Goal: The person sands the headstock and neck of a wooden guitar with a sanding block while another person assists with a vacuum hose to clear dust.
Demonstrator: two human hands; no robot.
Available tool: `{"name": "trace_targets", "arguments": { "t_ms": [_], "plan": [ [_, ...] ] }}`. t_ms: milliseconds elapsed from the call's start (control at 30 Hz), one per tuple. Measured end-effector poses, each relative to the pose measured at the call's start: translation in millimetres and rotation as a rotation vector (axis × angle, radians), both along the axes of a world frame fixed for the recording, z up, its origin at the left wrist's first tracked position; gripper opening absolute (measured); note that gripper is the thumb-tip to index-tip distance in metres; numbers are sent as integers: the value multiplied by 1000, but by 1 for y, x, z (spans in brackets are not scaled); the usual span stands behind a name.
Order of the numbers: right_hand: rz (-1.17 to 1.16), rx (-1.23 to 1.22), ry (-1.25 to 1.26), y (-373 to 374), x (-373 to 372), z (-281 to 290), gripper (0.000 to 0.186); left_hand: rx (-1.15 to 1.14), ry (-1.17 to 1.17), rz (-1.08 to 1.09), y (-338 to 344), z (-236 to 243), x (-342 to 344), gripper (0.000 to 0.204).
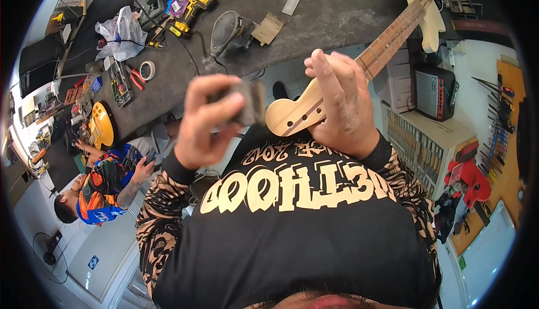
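Observation:
My left hand [210, 121] is closed around a dark grey sanding block [250, 104], both somewhat smeared by motion. The block's face is close to the rounded end of a pale wooden headstock [289, 115]; whether they touch, I cannot tell. Several tuner holes show in the headstock. My right hand [345, 104] wraps the guitar neck [393, 33] just behind the headstock, with some fingers raised over it. From there the neck, with its brown fretboard, slants up to the right to a bare wooden guitar body [429, 19] at the workbench.
On the dark workbench [269, 33] lie a power sander [231, 32], a yellow cordless drill [193, 12], sandpaper [268, 29], a plastic bag [120, 33] and a tape roll [147, 71]. Another person [106, 182] works at left beside a yellow guitar [102, 125]. An amplifier [434, 92] stands right.

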State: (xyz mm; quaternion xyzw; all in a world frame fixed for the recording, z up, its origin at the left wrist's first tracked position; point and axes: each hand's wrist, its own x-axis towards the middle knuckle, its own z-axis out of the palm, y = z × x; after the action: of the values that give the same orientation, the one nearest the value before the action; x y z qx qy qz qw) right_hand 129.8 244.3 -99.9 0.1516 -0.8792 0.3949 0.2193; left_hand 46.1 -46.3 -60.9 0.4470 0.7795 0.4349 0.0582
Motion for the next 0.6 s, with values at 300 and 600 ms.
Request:
{"name": "trace_targets", "arguments": {
  "t_ms": [300, 600],
  "plan": [
    [-112, 74, 39, 8, 12, 11, 114, 346, -683, 123, 15, -65, 14, 42],
    [-237, 108, -15, 16, 33, 33, 115, 479, 103, -173, 59, -58, 10, 47]
  ]
}}
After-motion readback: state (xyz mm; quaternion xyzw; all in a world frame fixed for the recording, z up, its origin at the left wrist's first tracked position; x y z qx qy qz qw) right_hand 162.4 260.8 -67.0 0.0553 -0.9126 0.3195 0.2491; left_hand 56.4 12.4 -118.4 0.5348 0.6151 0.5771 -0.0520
